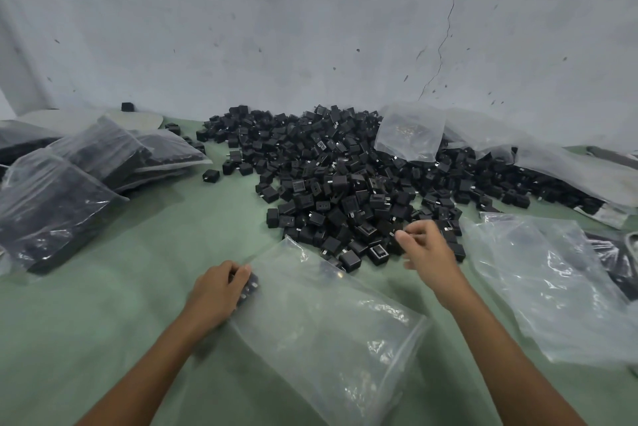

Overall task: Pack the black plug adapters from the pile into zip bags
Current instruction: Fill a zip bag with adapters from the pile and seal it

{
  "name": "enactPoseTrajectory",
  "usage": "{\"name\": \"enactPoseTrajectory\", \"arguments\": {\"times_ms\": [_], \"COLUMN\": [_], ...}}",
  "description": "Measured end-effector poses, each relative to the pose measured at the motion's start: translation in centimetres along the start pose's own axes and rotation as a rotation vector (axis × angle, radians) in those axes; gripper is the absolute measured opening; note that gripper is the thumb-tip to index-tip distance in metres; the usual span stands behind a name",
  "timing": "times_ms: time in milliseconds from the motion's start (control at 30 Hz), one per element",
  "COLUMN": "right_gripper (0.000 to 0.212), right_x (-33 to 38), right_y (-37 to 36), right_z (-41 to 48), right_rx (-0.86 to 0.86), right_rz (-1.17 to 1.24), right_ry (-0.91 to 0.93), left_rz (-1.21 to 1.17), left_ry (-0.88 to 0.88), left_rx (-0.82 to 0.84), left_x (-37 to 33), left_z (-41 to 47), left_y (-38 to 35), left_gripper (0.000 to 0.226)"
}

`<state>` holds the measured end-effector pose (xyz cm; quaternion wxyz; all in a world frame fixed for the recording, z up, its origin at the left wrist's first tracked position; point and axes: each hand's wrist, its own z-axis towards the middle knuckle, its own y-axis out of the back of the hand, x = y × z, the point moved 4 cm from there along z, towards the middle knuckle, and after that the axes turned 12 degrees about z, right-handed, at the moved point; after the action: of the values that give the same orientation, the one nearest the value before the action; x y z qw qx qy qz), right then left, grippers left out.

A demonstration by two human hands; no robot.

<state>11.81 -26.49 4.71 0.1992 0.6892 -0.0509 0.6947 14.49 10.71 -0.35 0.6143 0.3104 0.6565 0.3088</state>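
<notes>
Some plug adapters (249, 285) were gripped by the left hand (216, 289) at the zip bag (331, 325), seemingly to be inserted next; the right hand (428, 248) was curled at the pile (345, 177), its grasp unclear.

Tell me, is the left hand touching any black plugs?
Touching. The head view shows the left hand curled round a few black plugs at the clear bag's edge.

The left hand (215, 291) and right hand (429, 248) were bare, as were both slender forearms (511, 349) reaching the frame's lower edge
</notes>
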Motion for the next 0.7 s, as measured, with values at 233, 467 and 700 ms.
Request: {"name": "enactPoseTrajectory", "arguments": {"times_ms": [233, 467, 700], "right_gripper": [0.024, 0.023, 0.031], "right_x": [0.4, -1.4, -2.3], "right_y": [6.8, 1.2, -9.6], "right_z": [-13.3, -19.2, -14.1], "right_rx": [0.123, 0.422, 0.325], "right_rz": [0.414, 0.44, 1.102], "right_ry": [-0.185, -0.453, -0.64], "left_rz": [-0.002, -0.013, -0.001], "left_ry": [-0.002, 0.014, 0.031], "left_rx": [0.0, 0.0, 0.003], "left_x": [-0.1, -0.2, -0.2], "left_z": [0.0, -0.1, -0.1], "left_y": [0.0, 0.0, 0.2], "left_gripper": [0.036, 0.036, 0.034]}}
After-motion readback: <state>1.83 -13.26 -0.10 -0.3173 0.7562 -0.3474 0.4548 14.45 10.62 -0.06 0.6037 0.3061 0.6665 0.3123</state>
